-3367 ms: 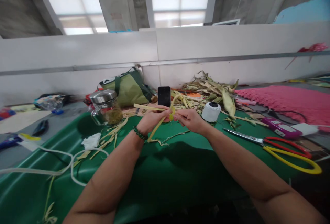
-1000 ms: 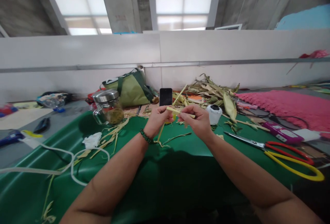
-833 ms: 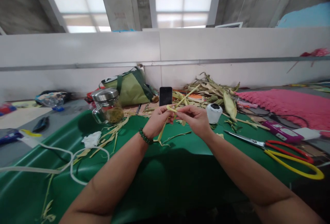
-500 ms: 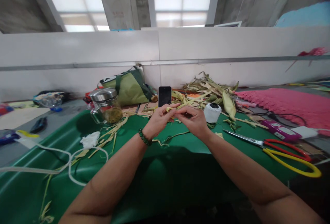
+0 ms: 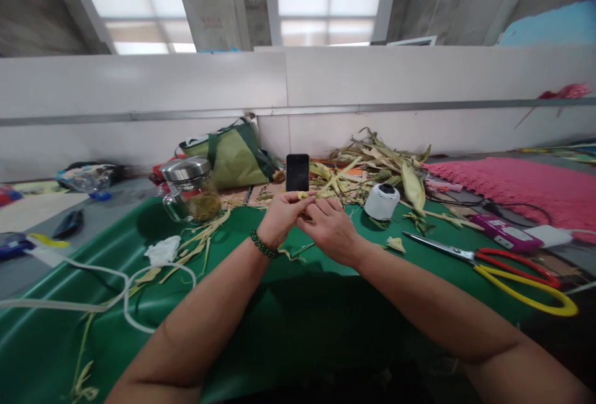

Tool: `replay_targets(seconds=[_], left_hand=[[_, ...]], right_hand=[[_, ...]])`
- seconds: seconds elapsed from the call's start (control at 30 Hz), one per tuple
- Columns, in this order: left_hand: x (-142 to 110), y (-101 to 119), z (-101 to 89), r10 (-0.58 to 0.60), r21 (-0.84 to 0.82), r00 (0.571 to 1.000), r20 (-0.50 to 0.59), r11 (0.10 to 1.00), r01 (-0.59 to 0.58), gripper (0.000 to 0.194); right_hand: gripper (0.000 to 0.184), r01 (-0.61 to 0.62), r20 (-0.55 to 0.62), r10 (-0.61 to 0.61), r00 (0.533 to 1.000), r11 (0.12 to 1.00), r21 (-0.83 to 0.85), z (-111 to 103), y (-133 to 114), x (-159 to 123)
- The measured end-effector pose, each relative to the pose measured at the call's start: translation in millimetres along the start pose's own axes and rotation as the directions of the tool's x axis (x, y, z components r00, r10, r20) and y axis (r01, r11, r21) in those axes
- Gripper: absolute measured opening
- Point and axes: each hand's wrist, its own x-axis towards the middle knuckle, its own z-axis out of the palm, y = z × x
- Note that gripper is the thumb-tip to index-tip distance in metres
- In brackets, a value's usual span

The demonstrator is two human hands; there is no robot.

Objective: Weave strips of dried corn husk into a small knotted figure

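My left hand, with a dark green bead bracelet on the wrist, is closed in a pinch on a small pale yellow piece of corn husk. Touching its thumb, my right hand has its fingers curled and pressed together; what they grip is hidden. Both hands are raised above the green table cover. Just behind them stands a black phone. To the right of my right hand is a white cone of thread with a dark top. A small husk scrap lies below it.
Dry corn husks are heaped at the back. Large scissors with red and yellow handles lie right, near a purple power strip and pink fabric. Left are a lidded glass jar, green bag, and white cord.
My right hand has moved down and left and turned, its fingers now curled against my left thumb. My left hand has shifted slightly down and left. The small husk scrap shows more fully.
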Motion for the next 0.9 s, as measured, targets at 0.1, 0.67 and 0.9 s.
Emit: replay_targets(seconds=[0.1,0.67,0.9], left_hand=[[-1.0,-0.4,1.9,-0.037,0.026,0.998,0.045,0.999,0.036,0.033],[-5.1,7.9,-5.1,-0.044,0.059,0.972,0.231,0.998,0.031,0.041],[-7.2,11.1,-4.5,-0.009,0.170,0.980,0.199,0.985,-0.025,0.038]], right_hand=[[0.027,0.009,-0.009,-0.009,1.000,1.000,0.018,4.2,-2.1,-1.6],[0.029,-0.616,0.299,0.764,0.572,0.160,0.771,7.2,23.9,-4.6],[0.034,-0.633,0.275,0.757,0.592,0.225,0.741,5.2,25.2,-3.8]])
